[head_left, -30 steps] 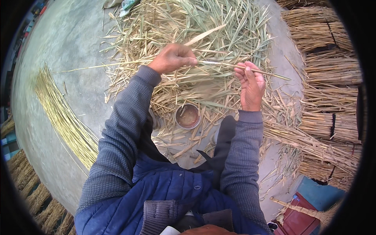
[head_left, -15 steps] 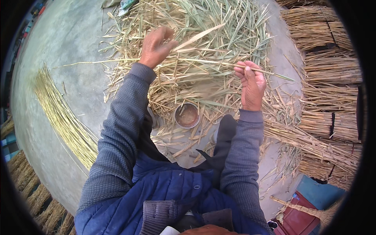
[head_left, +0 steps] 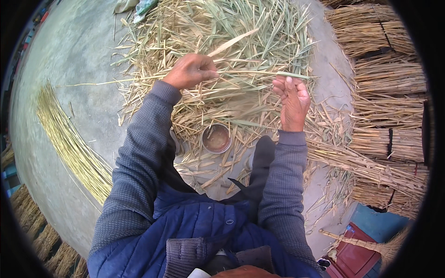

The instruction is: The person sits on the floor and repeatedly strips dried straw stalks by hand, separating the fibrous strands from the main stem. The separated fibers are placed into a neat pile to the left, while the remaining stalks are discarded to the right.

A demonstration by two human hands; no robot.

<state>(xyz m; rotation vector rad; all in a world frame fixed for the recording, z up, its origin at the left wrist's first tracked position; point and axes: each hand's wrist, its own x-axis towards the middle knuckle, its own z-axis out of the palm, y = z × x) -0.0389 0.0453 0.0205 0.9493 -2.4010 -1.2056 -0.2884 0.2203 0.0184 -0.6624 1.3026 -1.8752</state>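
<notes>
A long, thin reed stalk [head_left: 248, 72] stretches sideways between my hands, over the heap of stripped leaves. My left hand [head_left: 192, 71] is closed round its middle, thumb against the fingers. Past that hand the thin end of the stalk trails left over the bare floor. At the right end, my right hand [head_left: 293, 99] pinches between thumb and fingertips, palm turned up. A flat green strip of leaf sheath [head_left: 294, 75] lies along the stalk just above those fingertips. Whether this strip is still joined to the stalk is unclear.
Dry and green leaves [head_left: 232, 41] are heaped in front of me. A small round metal bowl [head_left: 217, 150] stands between my feet. Cleaned yellow stalks [head_left: 69, 139] lie to the left. Tied reed bundles [head_left: 387, 109] line the right, with a red box [head_left: 357, 250] and a straw broom [head_left: 366, 245] nearer.
My left hand has come down and closed on the stalk. The right fingers now hold nearer the stalk's end, where a green strip shows. The view has shifted slightly.
</notes>
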